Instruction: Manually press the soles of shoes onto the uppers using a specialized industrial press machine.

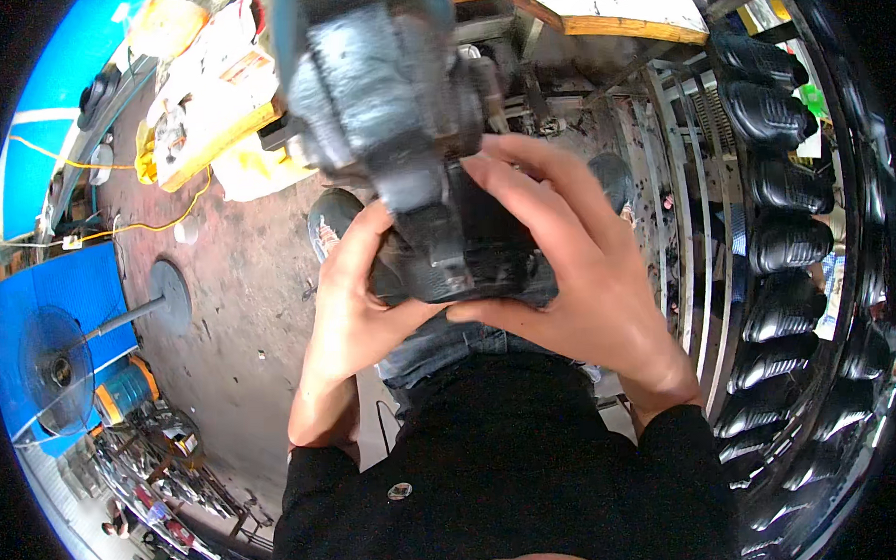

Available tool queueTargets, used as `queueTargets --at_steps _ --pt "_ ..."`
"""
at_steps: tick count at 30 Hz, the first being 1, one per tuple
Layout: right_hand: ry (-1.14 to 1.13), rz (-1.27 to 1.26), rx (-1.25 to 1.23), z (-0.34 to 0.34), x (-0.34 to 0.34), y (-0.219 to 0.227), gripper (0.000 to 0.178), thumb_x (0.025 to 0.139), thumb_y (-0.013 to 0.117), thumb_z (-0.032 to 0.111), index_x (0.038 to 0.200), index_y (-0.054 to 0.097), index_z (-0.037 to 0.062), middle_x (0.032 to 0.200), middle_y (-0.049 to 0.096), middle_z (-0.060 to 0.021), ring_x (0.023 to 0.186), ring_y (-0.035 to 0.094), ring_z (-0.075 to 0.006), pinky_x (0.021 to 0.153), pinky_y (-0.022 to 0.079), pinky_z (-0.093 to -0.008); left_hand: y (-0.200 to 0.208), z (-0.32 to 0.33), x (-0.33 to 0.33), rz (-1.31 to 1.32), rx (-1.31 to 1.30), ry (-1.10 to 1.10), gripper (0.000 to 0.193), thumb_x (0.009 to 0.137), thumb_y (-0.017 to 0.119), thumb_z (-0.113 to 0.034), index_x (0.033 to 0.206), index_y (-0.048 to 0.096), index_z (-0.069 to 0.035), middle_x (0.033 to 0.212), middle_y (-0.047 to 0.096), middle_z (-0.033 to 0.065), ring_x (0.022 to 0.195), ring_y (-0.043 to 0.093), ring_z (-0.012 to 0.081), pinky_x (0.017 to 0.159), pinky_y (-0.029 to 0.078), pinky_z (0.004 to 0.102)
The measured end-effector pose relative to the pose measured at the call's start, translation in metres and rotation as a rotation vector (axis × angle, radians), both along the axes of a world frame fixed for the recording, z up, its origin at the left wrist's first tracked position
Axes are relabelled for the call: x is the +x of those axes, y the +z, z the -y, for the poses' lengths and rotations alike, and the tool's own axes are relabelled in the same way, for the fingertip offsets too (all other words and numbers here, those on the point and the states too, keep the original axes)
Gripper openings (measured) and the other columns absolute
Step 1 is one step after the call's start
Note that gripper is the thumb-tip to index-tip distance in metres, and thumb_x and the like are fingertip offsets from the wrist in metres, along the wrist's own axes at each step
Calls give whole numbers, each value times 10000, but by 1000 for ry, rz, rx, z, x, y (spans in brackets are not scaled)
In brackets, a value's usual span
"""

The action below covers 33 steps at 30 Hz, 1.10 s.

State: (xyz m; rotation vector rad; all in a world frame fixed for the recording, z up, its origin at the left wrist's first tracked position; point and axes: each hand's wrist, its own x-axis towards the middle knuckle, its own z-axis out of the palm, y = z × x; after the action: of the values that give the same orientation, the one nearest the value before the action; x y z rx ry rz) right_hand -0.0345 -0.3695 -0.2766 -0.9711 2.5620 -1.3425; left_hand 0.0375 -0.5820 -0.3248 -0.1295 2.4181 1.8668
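Both hands are wrapped around a black shoe (506, 248) at chest height, one on each side of it. My left hand (350, 293) grips the left side, its thumb along the near end. On the other side my right hand (575, 246) curls its fingers over the far part, its thumb at the near end close to the left thumb. Right over the shoe stands a machine head (362, 85) with a worn, shiny grey-black surface. Its narrow lower part reaches down over the shoe and hides some of it. Blur keeps the exact contact unclear.
Several black shoes (773, 116) line a tall rack on the right, beside metal rails (681, 173). A standing fan (61, 368) is at the left. Behind it a yellow cable (160, 228) crosses the floor. A wood-edged table (637, 27) stands at the far right.
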Motion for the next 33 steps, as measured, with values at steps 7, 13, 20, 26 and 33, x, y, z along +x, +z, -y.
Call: queueTargets --at_steps 7,13,20,26,33 --pt "-80 165 -258 -47 16 -122 1155 571 966 224 1535 344 95 1477 420 -165 1341 463 -323 1117 400 -411 -28 -26 -4 -152 468 1 872 661 847 151 1402 412 7 1272 606 133 1179 617 245 992 544 404" --pt "-121 577 -338 -104 27 -170 975 632 895 56 1489 432 68 1434 526 -131 1372 466 -259 1174 327 -383 -39 -47 -8 -219 701 -25 906 671 824 165 1456 390 36 1387 555 184 1225 595 314 992 535 463" --pt "-124 265 -211 -135 -1 -105 890 548 743 -99 1405 544 36 1416 548 -150 1313 503 -312 1114 372 -379 -72 -61 8 -159 824 129 747 729 765 180 1389 448 34 1362 568 176 1197 604 282 969 537 450" --pt "-60 70 -63 -137 -17 -59 781 589 792 -38 1344 602 19 1263 594 -154 1192 568 -311 1024 427 -363 -75 -60 22 110 955 241 642 775 734 166 1344 484 4 1251 622 147 1114 641 259 938 552 425" --pt "-19 -131 90 -123 -39 16 703 490 790 48 1187 694 33 1150 645 -156 1051 606 -334 948 452 -399 -76 -45 15 -75 862 97 831 738 815 65 1444 388 -32 1279 608 94 1135 615 210 965 524 380"
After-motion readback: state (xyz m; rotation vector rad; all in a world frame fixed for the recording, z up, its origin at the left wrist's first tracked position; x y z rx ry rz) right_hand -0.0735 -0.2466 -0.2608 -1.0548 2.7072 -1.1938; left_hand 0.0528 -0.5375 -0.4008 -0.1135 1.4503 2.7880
